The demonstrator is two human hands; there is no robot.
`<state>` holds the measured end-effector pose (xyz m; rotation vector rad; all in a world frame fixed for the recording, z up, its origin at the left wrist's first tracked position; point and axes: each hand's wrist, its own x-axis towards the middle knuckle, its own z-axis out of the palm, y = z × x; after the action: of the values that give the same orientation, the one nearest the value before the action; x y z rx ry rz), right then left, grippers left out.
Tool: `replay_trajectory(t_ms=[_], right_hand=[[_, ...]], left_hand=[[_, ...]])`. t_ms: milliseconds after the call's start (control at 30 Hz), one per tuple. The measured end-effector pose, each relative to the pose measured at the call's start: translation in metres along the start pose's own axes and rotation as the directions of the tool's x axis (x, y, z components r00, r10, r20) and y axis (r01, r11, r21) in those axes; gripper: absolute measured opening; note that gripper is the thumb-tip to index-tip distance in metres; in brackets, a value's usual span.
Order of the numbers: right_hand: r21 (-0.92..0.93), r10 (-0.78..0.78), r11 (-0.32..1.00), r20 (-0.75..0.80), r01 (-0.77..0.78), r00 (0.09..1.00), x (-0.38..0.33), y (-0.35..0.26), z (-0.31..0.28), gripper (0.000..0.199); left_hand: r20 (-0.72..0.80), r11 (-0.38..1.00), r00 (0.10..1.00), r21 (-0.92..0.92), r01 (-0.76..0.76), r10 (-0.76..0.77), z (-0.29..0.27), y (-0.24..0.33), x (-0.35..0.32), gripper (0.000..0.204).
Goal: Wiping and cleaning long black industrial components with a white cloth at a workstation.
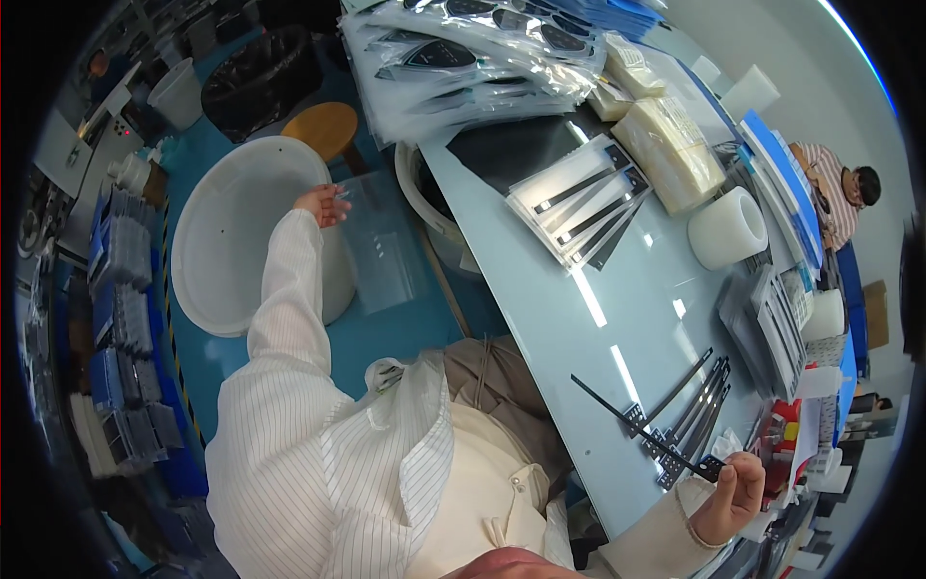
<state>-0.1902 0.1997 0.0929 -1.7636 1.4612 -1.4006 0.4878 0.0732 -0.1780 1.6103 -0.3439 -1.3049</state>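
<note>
Out to the left, my left hand [323, 205] is closed on a clear plastic sheet [379, 253], which hangs down beside the rim of a big white round bin [204, 301]. My right hand [730, 497], at the near right of the table, pinches a long thin black strip [641, 425] by its wider end. The strip slants up and left over several similar black strips [693, 410] fanned out on the table. A crumpled bit of clear wrap [726, 444] lies just above my right fingers.
On the grey table [540, 318] sit bagged black panels [434, 58], sleeved strips [584, 198], wrapped white packs [670, 145], a white roll [725, 227] and stacked grey sleeves [762, 328]. A round stool [323, 127] and a black-lined bin [260, 82] stand beyond the white bin. Another person [831, 188] is at far right.
</note>
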Motion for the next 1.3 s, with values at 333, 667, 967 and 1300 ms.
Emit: replay_trajectory(t_ms=[333,667,967,1300], right_hand=[[-0.026,0.036,0.999,-0.027,-0.037,0.999,-0.003,-0.001,-0.001,0.006],[-0.008,0.073,0.997,-0.022,-0.073,0.997,-0.001,-0.005,0.010,0.007],[-0.394,-0.323,0.907,-0.428,0.148,0.844,-0.002,-0.002,0.034,0.010],[-0.654,-0.557,0.406,0.378,0.639,0.740,-0.003,0.027,0.150,0.014]], left_hand=[[0.093,0.760,0.994,-0.649,0.024,0.048,0.124,-0.005,0.068,0.040],[-0.300,0.890,0.953,-0.419,-0.180,0.052,0.144,-0.027,0.067,0.040],[-0.682,0.593,0.517,-0.149,-0.791,0.518,0.123,0.011,-0.040,0.019],[-0.129,0.266,0.272,-0.061,-0.962,0.953,0.228,0.034,-0.177,0.012]])
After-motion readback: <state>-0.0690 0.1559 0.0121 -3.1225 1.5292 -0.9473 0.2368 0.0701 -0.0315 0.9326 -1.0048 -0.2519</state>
